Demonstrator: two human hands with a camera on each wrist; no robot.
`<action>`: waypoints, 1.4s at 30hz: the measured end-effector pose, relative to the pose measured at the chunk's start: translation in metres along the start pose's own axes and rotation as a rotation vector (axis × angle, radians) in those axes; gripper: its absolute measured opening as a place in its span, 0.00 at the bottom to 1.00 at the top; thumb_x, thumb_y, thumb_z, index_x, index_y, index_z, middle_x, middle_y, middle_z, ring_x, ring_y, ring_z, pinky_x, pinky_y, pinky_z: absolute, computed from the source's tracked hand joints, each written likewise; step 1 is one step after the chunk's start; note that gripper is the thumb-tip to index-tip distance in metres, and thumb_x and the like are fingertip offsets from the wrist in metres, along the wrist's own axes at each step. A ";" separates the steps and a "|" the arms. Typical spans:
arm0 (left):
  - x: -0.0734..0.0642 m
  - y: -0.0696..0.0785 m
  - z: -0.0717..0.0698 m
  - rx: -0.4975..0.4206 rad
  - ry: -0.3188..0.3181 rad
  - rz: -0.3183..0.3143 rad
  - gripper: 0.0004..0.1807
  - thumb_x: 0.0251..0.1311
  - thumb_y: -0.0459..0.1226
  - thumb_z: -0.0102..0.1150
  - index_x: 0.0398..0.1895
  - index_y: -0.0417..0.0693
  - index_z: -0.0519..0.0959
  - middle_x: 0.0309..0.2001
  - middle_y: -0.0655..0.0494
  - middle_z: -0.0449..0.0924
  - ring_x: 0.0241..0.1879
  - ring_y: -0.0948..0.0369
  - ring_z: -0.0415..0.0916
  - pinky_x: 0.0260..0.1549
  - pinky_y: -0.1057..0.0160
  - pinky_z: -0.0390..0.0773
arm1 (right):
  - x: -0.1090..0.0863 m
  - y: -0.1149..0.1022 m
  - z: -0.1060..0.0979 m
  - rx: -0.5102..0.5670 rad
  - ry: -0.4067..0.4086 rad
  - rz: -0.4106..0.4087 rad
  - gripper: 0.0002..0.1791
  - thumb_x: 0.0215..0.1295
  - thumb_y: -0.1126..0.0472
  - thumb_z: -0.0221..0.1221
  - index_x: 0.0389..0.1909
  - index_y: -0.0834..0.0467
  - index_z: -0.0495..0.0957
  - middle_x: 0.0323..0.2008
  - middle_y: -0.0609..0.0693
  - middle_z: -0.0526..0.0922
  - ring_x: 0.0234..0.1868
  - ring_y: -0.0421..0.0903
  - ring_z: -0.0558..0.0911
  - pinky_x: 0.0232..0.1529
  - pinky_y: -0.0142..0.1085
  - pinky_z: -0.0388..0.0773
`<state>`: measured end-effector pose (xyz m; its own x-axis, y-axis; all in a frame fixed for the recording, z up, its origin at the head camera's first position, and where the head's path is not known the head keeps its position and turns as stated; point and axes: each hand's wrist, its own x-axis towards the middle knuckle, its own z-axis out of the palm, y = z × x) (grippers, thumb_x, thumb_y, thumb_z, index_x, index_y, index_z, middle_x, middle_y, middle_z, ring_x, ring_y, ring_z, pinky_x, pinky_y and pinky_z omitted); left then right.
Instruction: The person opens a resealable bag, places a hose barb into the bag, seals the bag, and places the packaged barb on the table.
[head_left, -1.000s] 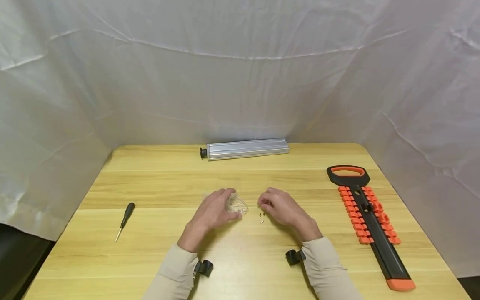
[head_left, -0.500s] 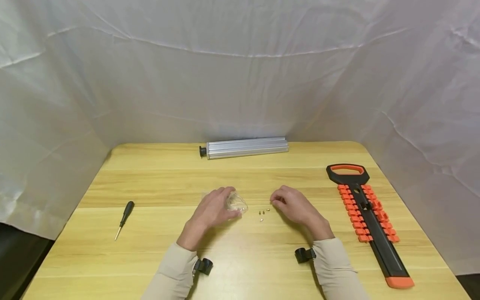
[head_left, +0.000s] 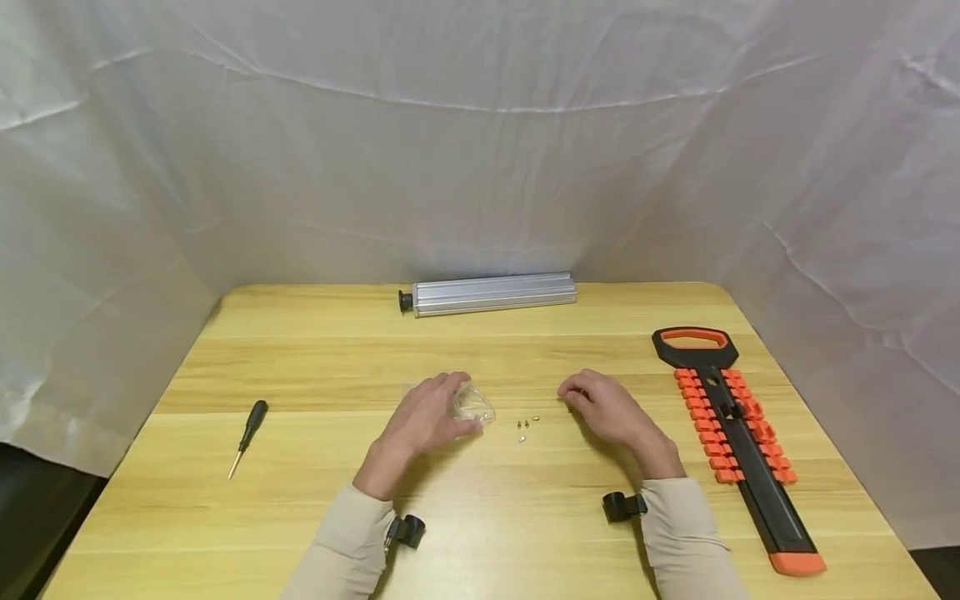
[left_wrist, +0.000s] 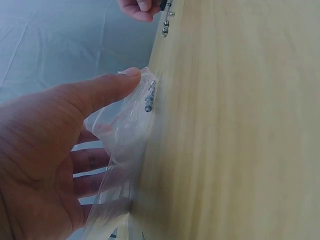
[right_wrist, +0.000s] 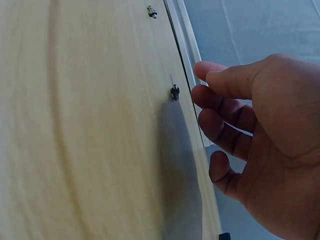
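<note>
My left hand (head_left: 423, 417) holds a clear plastic bag (left_wrist: 127, 130), its thumb along the bag's opening and its fingers behind the film. Inside the bag, near the opening, lie small metal pieces (left_wrist: 149, 97). To the right of the bag, several small brass-coloured metal pieces (head_left: 527, 424) lie on the wooden table. My right hand (head_left: 606, 406) is further right, fingers loosely bent and nothing visible between them. One small metal piece (right_wrist: 174, 92) lies on the table just beyond its fingertips, and another metal piece (right_wrist: 152, 12) lies farther off.
A black-handled screwdriver (head_left: 251, 433) lies at the left. At the back is a silver aluminium profile (head_left: 495, 295) with a black knob. A black and orange rack (head_left: 750, 450) with orange clips lies along the right. Pale cloth (head_left: 480, 167) hangs behind the table (head_left: 300, 367).
My right hand has moved right, uncovering one metal piece beside the others, and another now shows by its fingertips. My left hand has stayed in place with the bag.
</note>
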<state>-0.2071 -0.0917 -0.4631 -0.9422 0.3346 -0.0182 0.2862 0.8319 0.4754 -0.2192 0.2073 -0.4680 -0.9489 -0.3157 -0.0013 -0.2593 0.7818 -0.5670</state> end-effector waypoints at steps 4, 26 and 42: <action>0.001 0.001 0.000 0.001 -0.002 0.002 0.41 0.49 0.56 0.70 0.66 0.54 0.68 0.60 0.51 0.76 0.57 0.51 0.74 0.58 0.50 0.74 | -0.002 0.004 -0.002 0.002 -0.018 -0.009 0.09 0.68 0.65 0.56 0.43 0.54 0.82 0.39 0.46 0.82 0.42 0.43 0.80 0.46 0.42 0.78; 0.000 0.001 -0.001 -0.008 0.005 0.006 0.42 0.48 0.56 0.71 0.66 0.53 0.68 0.60 0.50 0.76 0.58 0.50 0.74 0.59 0.49 0.73 | -0.003 0.010 0.001 -0.125 -0.051 -0.053 0.02 0.64 0.62 0.62 0.32 0.52 0.82 0.31 0.44 0.77 0.34 0.39 0.74 0.39 0.36 0.75; 0.000 0.001 -0.001 0.003 0.012 0.014 0.41 0.48 0.56 0.70 0.66 0.53 0.68 0.59 0.50 0.77 0.56 0.51 0.75 0.56 0.49 0.74 | 0.008 -0.016 0.016 0.010 -0.028 -0.140 0.03 0.68 0.62 0.57 0.35 0.53 0.78 0.34 0.45 0.76 0.36 0.39 0.73 0.40 0.34 0.74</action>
<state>-0.2070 -0.0909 -0.4619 -0.9403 0.3404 -0.0012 0.2994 0.8285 0.4733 -0.2198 0.1837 -0.4719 -0.8979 -0.4367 0.0554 -0.3871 0.7233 -0.5718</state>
